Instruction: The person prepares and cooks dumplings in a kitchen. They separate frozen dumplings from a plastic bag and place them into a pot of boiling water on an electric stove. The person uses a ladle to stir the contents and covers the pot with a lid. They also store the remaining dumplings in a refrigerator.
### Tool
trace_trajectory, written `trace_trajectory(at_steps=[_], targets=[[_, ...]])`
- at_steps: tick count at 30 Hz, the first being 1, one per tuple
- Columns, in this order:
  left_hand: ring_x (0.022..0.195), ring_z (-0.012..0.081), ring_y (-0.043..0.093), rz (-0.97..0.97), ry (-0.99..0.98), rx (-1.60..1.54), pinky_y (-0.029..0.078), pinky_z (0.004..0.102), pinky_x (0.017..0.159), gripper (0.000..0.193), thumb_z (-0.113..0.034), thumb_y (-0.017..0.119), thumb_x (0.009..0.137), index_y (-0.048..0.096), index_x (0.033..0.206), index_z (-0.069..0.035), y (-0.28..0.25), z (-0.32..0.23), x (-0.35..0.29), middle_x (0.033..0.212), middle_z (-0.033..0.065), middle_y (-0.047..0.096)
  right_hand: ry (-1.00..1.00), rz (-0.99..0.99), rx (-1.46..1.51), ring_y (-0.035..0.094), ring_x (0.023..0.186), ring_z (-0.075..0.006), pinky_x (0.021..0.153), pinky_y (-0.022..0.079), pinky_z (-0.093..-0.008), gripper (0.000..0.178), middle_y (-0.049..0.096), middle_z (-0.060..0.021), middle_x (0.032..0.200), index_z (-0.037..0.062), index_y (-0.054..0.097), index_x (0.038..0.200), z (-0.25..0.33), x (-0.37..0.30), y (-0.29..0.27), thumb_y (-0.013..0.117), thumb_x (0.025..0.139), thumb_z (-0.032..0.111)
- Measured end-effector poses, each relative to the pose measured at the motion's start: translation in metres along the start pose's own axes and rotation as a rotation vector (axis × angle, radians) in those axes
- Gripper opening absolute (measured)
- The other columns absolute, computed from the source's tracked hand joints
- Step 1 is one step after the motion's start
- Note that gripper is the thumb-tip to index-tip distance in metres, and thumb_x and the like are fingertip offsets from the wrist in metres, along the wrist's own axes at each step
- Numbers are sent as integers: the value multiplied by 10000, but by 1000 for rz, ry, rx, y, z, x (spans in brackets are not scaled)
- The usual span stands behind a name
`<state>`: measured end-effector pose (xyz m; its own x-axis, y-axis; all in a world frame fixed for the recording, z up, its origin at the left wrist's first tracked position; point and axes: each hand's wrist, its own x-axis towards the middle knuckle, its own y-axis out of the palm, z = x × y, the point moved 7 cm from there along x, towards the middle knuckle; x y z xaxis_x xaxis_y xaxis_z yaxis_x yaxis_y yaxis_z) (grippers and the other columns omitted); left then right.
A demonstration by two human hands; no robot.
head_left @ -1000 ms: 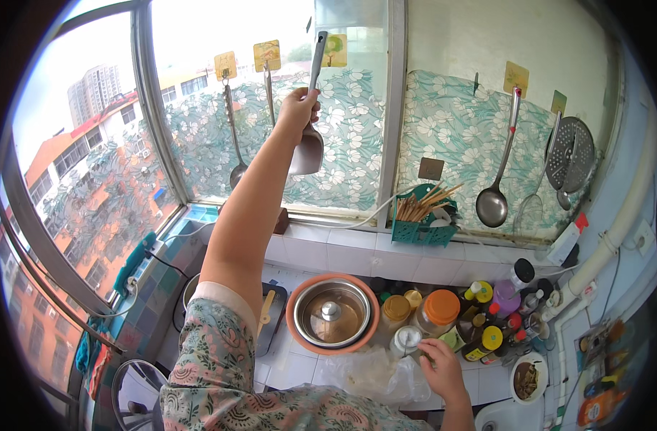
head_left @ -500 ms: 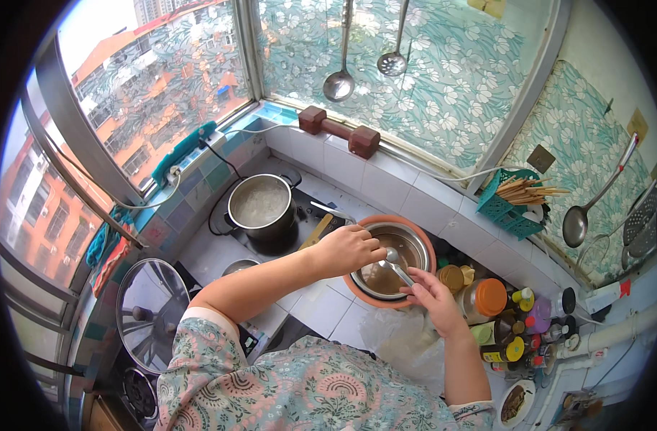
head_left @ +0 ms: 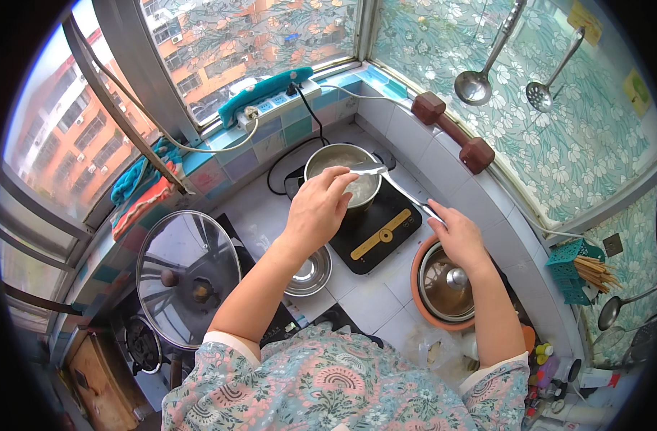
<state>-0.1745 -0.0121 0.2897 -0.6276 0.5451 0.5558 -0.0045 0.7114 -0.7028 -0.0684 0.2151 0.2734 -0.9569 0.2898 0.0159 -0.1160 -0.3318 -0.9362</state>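
Over the black pot (head_left: 362,195) of cloudy liquid, my left hand (head_left: 315,206) pinches a slim shiny metal piece (head_left: 368,170). My right hand (head_left: 458,237), farther right, is closed on the end of a long metal utensil handle (head_left: 407,194). The two metal parts meet above the pot's rim; I cannot tell whether they are one utensil or two. Beneath my right hand stands a metal bowl (head_left: 479,313) of brownish liquid, set inside an orange basin (head_left: 417,302). A rounded shiny metal piece (head_left: 456,279) shows in that bowl.
The pot sits on a black induction cooker (head_left: 375,251). A steel dish (head_left: 310,276) lies beside my left forearm. A large glass lid (head_left: 188,258) is at left, near the gas burner (head_left: 143,345). A dumbbell (head_left: 454,133) rests on the tiled ledge, beyond a power strip (head_left: 278,104).
My view has turned left. Both hands have moved from above the basin to the pot, carrying metal utensil parts. The steel dish now shows more fully.
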Motion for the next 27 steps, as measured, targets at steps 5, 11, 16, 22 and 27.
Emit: trace_trajectory(at_steps=[5,11,16,22,27], targets=[[885,218,641,-28,-92,-79,514,338,719,246,-53,603,852,586,1094,-92,-12,46,-3,1148,56,563,-266,-27,-419,636,817,-270,715,493,-398,265,627,-67,839,200,670,1117,44,78,-13,609,864,247],[838,235,640,-103,-281,-318,509,340,695,206,-59,579,861,600,1064,-92,12,88,-4,1106,58,577,-379,275,-900,664,859,-247,726,514,-352,164,676,-76,843,157,730,929,108,139,11,631,799,141],[827,223,635,-177,-333,-440,506,325,698,223,-28,573,864,597,1080,-77,21,111,-3,1099,72,571,-314,462,-971,673,924,-228,766,515,-312,158,708,-84,905,113,732,869,134,171,52,615,767,85],[820,159,631,-178,-355,-530,505,270,736,243,36,541,881,579,1114,-24,21,125,-5,1109,90,536,-238,622,-964,656,989,-198,806,514,-313,218,697,-53,1023,130,712,1017,109,179,78,597,837,175],[804,148,628,-181,-426,-632,505,264,730,245,39,522,891,569,1125,-18,25,132,-9,1103,85,531,-226,565,-719,653,942,-250,791,516,-363,232,693,-88,963,163,710,1033,58,164,83,601,835,211]])
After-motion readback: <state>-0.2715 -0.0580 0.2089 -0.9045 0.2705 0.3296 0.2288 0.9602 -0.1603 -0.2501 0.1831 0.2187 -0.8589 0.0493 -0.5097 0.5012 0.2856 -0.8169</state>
